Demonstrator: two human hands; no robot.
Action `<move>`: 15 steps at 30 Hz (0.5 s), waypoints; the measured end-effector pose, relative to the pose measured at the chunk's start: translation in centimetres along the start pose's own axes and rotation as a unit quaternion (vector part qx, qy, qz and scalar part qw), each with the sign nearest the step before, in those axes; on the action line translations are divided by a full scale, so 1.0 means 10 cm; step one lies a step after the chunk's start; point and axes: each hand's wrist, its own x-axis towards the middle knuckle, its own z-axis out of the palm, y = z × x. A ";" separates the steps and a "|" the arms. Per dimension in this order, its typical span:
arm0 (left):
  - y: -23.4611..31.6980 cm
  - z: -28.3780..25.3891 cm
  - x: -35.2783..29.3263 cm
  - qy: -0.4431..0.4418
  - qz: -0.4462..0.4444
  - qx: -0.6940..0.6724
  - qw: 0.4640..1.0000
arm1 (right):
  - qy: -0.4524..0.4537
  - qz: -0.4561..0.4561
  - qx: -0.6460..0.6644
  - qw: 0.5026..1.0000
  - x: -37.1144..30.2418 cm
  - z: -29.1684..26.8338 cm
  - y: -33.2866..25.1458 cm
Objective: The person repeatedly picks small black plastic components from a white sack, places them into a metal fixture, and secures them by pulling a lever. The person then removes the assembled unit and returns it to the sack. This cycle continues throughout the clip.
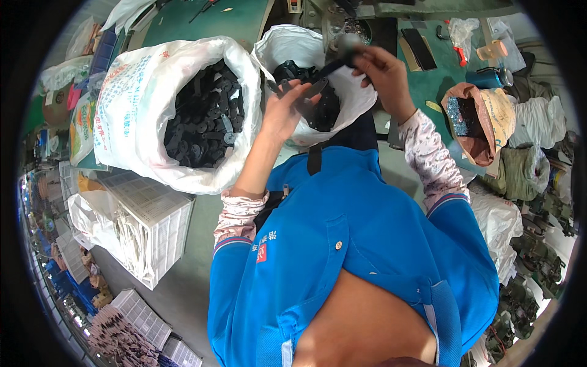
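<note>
My left hand (pixel 284 112) is closed around several flat black parts with rounded ends, which fan out between its fingers above a white woven sack (pixel 286 38). Over the same sack's right rim, my right hand (pixel 386 74) pinches a dark, slender part (pixel 335 65) that points toward the left hand. A grey round shape by its fingertips is blurred, and I cannot tell whether it belongs to that part. More black parts (pixel 324 113) lie inside this sack. To the left, a larger white sack (pixel 131 101) stands open, full of similar black parts (pixel 205 122).
On the green bench (pixel 422 85) at the right are a brown paper bag (pixel 494 125) of small pieces, a blue flask (pixel 486 77) and a red-handled tool (pixel 460 56). White plastic crates (pixel 160 220) stand at the left. A metal bowl (pixel 361 27) sits beyond the sacks.
</note>
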 end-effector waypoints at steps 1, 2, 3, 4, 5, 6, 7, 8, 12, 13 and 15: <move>0.00 0.02 -0.01 -0.011 0.000 0.004 1.000 | 0.018 -0.009 0.022 1.000 0.07 -0.02 -0.06; -0.01 0.04 -0.02 -0.022 -0.001 0.008 1.000 | 0.013 -0.022 0.036 0.999 0.13 -0.03 -0.08; -0.01 0.05 -0.03 -0.033 -0.001 0.012 0.999 | 0.008 -0.036 0.050 0.998 0.19 -0.03 -0.10; 0.01 0.07 -0.05 -0.033 -0.007 0.019 0.999 | 0.002 -0.048 0.065 0.997 0.26 -0.04 -0.10; 0.03 0.10 -0.07 -0.034 -0.014 0.026 0.999 | -0.014 -0.056 0.060 0.997 0.33 -0.05 -0.10; 0.04 0.12 -0.09 -0.034 -0.020 0.033 0.999 | -0.010 -0.047 0.070 0.996 0.36 -0.05 -0.11; 0.04 0.13 -0.09 -0.035 -0.024 0.035 0.998 | -0.004 -0.039 0.079 0.996 0.39 -0.03 -0.15; 0.04 0.14 -0.10 -0.037 -0.028 0.036 0.998 | 0.001 -0.031 0.088 0.996 0.42 -0.01 -0.18; 0.04 0.12 -0.07 -0.047 -0.036 0.043 0.997 | 0.000 -0.002 0.053 0.999 0.55 0.00 -0.22; 0.04 0.12 -0.06 -0.042 -0.029 0.043 0.998 | -0.012 0.011 0.028 0.999 0.57 0.00 -0.24; 0.03 0.12 -0.04 -0.031 -0.015 0.044 0.998 | -0.037 0.037 -0.024 0.998 0.60 0.00 -0.28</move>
